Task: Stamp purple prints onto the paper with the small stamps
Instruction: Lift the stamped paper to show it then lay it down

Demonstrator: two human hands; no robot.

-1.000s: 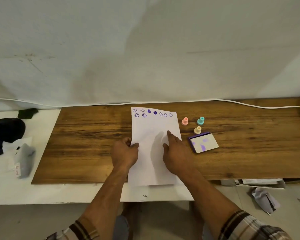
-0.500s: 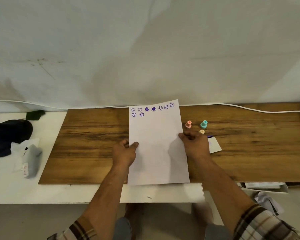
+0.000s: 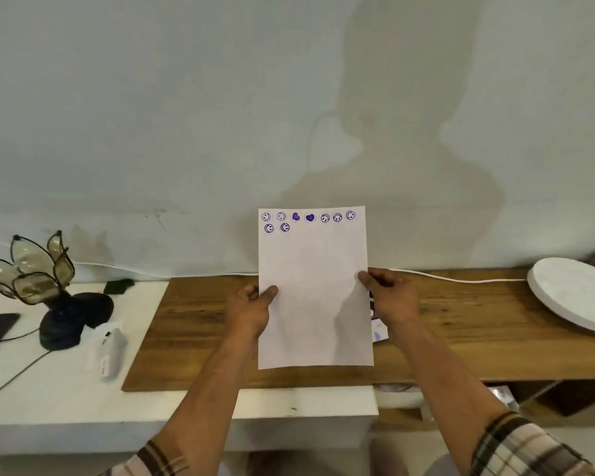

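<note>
Both hands, left hand (image 3: 251,310) and right hand (image 3: 390,297), hold a purple-stamped paper sheet (image 3: 313,297) upright above the wooden worktop (image 3: 461,321), fingers pinching its side edges

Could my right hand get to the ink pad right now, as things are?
Probably not straight away. Your right hand is pinching the paper's right edge, held up along with your left hand. The ink pad lies just beneath that wrist, mostly hidden, so you'd need to let go first.
</note>
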